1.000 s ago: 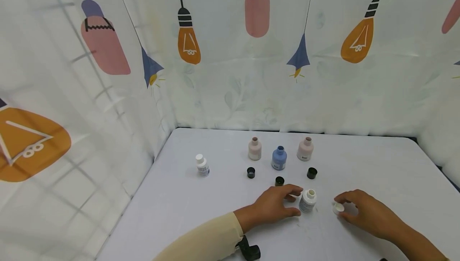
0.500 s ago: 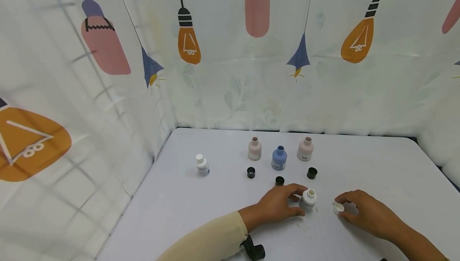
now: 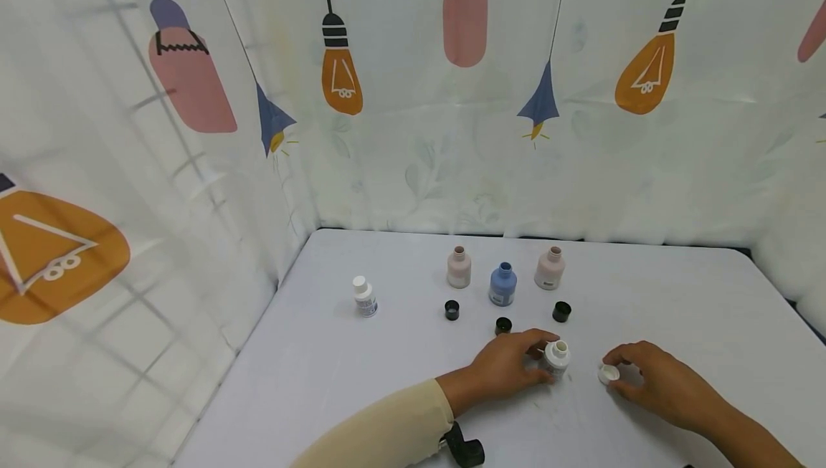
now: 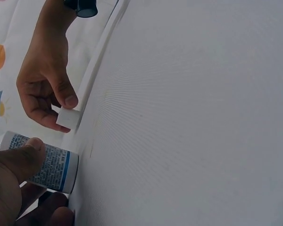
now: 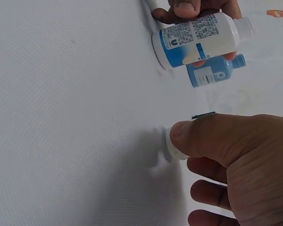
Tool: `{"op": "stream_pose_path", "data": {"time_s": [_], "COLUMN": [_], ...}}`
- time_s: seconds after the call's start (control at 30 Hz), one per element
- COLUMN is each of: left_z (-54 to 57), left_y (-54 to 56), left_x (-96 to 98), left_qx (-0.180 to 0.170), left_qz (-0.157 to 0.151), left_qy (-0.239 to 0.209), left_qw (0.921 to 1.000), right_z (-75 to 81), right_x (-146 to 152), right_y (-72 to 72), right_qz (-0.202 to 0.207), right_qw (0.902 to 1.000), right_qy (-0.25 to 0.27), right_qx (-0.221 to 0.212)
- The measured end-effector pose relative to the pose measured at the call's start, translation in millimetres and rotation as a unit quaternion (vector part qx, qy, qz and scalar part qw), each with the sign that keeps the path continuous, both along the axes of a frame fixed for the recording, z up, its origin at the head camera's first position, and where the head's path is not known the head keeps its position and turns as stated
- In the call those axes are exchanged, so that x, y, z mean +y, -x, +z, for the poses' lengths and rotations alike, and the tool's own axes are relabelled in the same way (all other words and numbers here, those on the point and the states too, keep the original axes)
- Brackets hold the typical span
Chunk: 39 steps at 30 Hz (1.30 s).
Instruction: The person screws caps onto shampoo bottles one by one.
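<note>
My left hand [image 3: 500, 368] grips a small white bottle [image 3: 558, 362] at the front middle of the table, thumb on one side and fingers on the other. Its mouth is uncapped and points up. Printed text and a blue band show on the bottle's label [image 4: 56, 165] in the left wrist view. To the right, my right hand [image 3: 671, 385] pinches a white cap [image 3: 608, 374] between thumb and finger, low at the tabletop. In the right wrist view the thumb covers part of the cap [image 5: 175, 149].
Behind stand two pinkish bottles [image 3: 459, 269] [image 3: 550, 270] and a blue bottle [image 3: 502, 286], all uncapped. Black caps [image 3: 452, 310] [image 3: 561, 312] [image 3: 503, 325] lie before them. A capped white bottle [image 3: 365, 299] stands left. A printed curtain [image 3: 400, 167] borders the white table [image 3: 310, 353].
My left hand has moved right, from beside the white bottle to around it, and its fingers have closed on it. The right hand stays in place with the cap.
</note>
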<state>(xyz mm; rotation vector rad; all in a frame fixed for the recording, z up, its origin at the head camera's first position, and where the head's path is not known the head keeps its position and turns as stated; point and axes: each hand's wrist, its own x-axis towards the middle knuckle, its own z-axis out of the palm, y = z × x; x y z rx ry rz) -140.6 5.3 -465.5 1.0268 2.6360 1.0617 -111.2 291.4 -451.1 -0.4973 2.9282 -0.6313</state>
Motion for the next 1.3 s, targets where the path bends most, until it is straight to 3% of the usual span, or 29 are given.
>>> {"op": "stream_pose_path", "data": {"time_s": [0.53,1.03,1.3], "left_z": [-0.6,1.3,3.6], "left_y": [2.7,5.5,4.9], "left_x": [-1.1,1.0,0.7], "left_qx": [0.016,0.019,0.010], "left_qz": [-0.018,-0.009,-0.005], "left_qy": [-0.015,0.024,0.029], "left_qw": [0.9996,0.9995,0.9995], "right_z": [7.9,20.1,27.5], "right_x": [-1.8,-9.9,-13.9], "right_y": [0.2,2.1,3.0], "right_qz": [-0.009,-0.011,-0.030], "right_qw": [0.9997,0.9984,0.9983], "right_qy": [0.021,0.015,0.015], "right_qx": [0.013,0.053,0.048]}}
